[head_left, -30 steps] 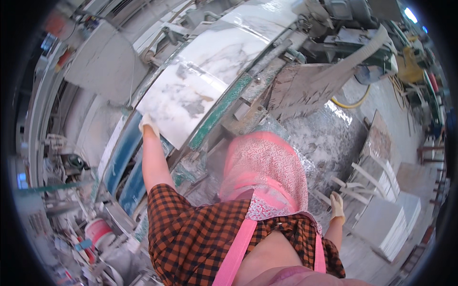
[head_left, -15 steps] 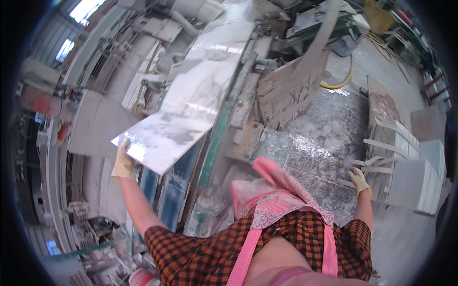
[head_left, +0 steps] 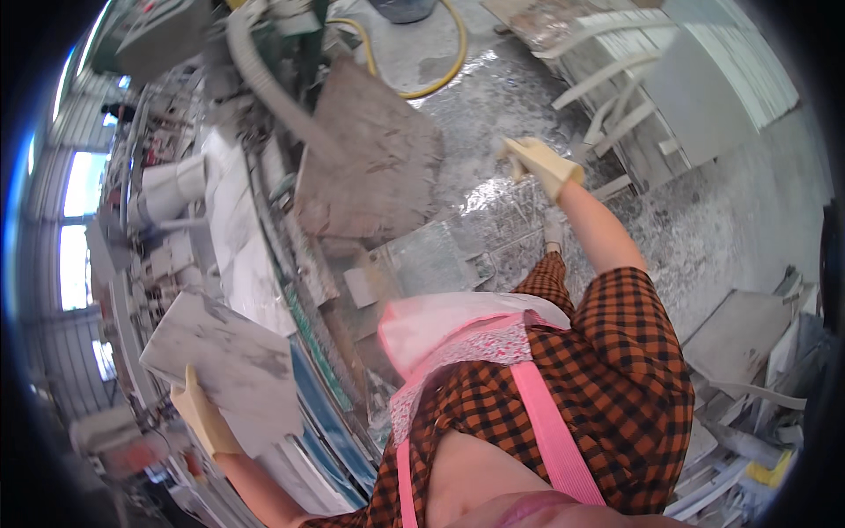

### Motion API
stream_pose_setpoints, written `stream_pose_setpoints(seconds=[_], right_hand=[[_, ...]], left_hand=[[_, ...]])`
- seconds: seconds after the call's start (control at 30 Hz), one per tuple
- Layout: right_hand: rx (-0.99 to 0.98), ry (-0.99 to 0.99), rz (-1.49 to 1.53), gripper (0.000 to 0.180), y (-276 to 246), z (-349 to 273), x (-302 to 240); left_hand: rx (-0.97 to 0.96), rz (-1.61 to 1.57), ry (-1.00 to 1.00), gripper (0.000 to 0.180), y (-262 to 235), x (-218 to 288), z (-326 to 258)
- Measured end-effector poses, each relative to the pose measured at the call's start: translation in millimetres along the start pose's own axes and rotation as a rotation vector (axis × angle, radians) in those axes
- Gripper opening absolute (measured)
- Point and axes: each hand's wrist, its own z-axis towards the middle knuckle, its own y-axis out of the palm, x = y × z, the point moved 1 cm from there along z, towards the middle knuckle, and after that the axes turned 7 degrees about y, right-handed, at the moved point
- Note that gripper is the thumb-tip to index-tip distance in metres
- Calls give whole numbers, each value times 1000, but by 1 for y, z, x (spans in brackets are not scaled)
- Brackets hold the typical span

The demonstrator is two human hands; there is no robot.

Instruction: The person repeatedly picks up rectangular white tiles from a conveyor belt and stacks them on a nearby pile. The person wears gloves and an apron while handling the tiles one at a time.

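- The marbled tile [head_left: 224, 352], white with grey veins, is at the left side of the conveyor [head_left: 331, 421], partly covering its blue belts in this view; whether its underside touches the conveyor cannot be told.
- The tile looks like stone or ceramic, so I would judge it stiff, fairly heavy for one hand and brittle, with corners likely to chip if knocked against the conveyor's frame. Its smooth face could be slippery if wet.
- Best hold, in my judgement: opposite edges, a palm under each, well in from the corners; a single grip at one edge lets the far side sag and twist the wrist.
- The left hand [head_left: 201, 415], in a cream glove, grips the tile's near edge on the side away from the conveyor, thumb laid over the face; its fingers are mostly hidden.
- The right hand [head_left: 539, 165], gloved alike, is well apart to the conveyor's right, above the wet floor [head_left: 493, 189], fingers loosely spread, with nothing seen in it.
- Farther up the conveyor lie white slabs [head_left: 231, 251].
- Just right of the conveyor leans a rough brown board [head_left: 374, 167].
- Beyond that, farther from the conveyor, are a yellow hose [head_left: 437, 86] and, at far right, strapped panels [head_left: 700, 92].
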Motion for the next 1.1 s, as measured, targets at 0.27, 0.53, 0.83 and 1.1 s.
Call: stream_pose_setpoints(seconds=[0.27, 0.53, 0.83, 1.1], right_hand=[[-528, 312, 390, 78, -44, 43, -68], [-364, 225, 1167, 68, -104, 35, -116], [46, 132, 1254, 33, -158, 113, -151], [287, -107, 1273, 37, -183, 214, -208]], left_hand=[[-592, 409, 237, 30, 253, 231, -39], [-1042, 282, 714, 33, 528, 255, -98], [-1063, -335, 551, 47, 675, 261, -44], [-872, -372, 615, 51, 812, 282, 27]])
